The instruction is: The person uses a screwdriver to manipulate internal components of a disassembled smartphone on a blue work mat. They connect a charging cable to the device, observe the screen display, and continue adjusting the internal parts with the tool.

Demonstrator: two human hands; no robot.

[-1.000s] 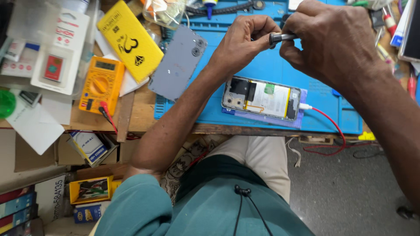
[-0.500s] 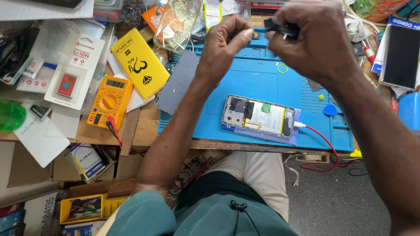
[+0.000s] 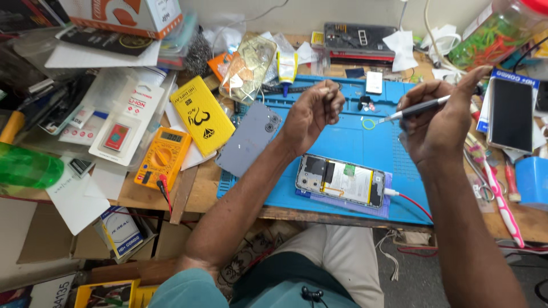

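Observation:
My right hand (image 3: 442,122) grips a slim grey screwdriver (image 3: 415,108) with its tip pointing left, above the blue work mat (image 3: 365,142). My left hand (image 3: 314,111) is curled into a loose fist over the mat; I cannot tell if it pinches anything. Below both hands lies an opened phone (image 3: 341,180) with its back off, showing its battery and board, with a red cable (image 3: 414,202) plugged into its right end. The grey back cover (image 3: 249,145) lies on the mat's left edge.
A yellow multimeter (image 3: 162,157) and a yellow packet (image 3: 201,114) lie left of the mat among papers and boxes. A dark phone (image 3: 510,114), pink-handled tool (image 3: 502,199) and blue container (image 3: 531,179) crowd the right. A clear glue tube (image 3: 287,65) lies at the back.
My hands have come apart: the right hand with the screwdriver moved right, the left hand stayed over the mat. My head has tilted up, showing more of the bench's back.

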